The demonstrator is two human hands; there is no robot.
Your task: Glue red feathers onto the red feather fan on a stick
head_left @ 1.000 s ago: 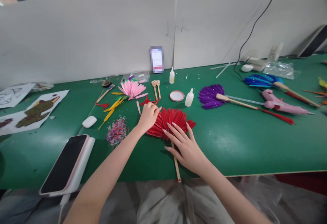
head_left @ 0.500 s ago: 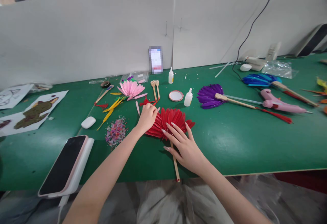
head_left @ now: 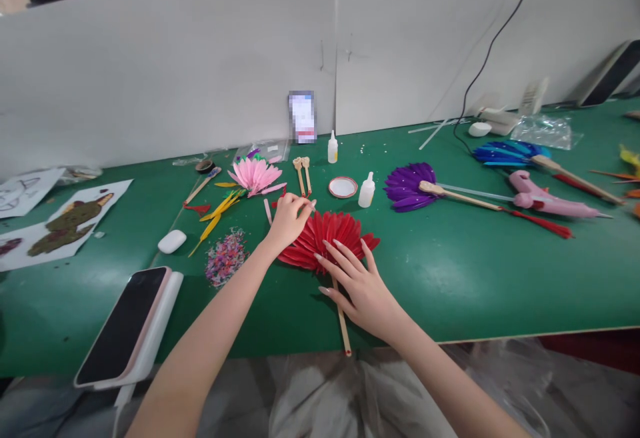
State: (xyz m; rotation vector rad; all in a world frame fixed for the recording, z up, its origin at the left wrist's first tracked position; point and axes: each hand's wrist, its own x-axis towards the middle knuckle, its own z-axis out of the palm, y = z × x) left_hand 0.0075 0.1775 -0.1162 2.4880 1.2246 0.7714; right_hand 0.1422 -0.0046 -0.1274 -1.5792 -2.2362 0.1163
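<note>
A red feather fan (head_left: 330,233) lies in front of me, its pale wooden handle (head_left: 344,328) towards the table's near edge. My right hand (head_left: 363,291) rests over the fan's lower right, fingers spread and stretched across the feathers and the top of the handle. Above the fan's upper left, my left hand (head_left: 291,218) is closed in a pinch between thumb and fingers. Whatever the pinch holds is too small or hidden to make out. Just beyond stand a glue bottle (head_left: 367,191) and a round white lid-like dish (head_left: 343,187) with a reddish rim.
Pink feathers (head_left: 255,175), yellow feathers (head_left: 215,217) and a pile of colourful sequins (head_left: 226,258) lie left. A phone (head_left: 125,325) sits at the near left. On the right are a purple feather fan (head_left: 409,188), a blue feather fan (head_left: 513,153) and a pink glue gun (head_left: 550,203).
My left hand has shifted slightly, its pinch now a little closer to the fan's top feathers. My right hand stays in place on the fan.
</note>
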